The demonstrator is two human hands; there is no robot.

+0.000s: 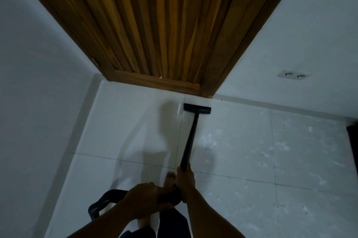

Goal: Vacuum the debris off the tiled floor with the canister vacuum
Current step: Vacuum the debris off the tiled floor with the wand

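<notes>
A black vacuum wand (190, 137) runs from my hands down to its flat black floor head (197, 108), which rests on the white tiled floor (124, 121) just in front of the door. My right hand (185, 181) grips the wand's upper part. My left hand (144, 197) is closed on the wand's handle end, where the black hose (102, 202) loops off to the lower left. White debris specks (212, 139) lie scattered over the tiles to the right of the wand. The canister itself is out of sight.
A closed slatted wooden door (155, 30) with its frame stands straight ahead. White walls close in on the left and right, with a wall socket (293, 74) low on the right wall. My bare foot (170, 178) is under the hands. A dark object (353, 144) sits at the right edge.
</notes>
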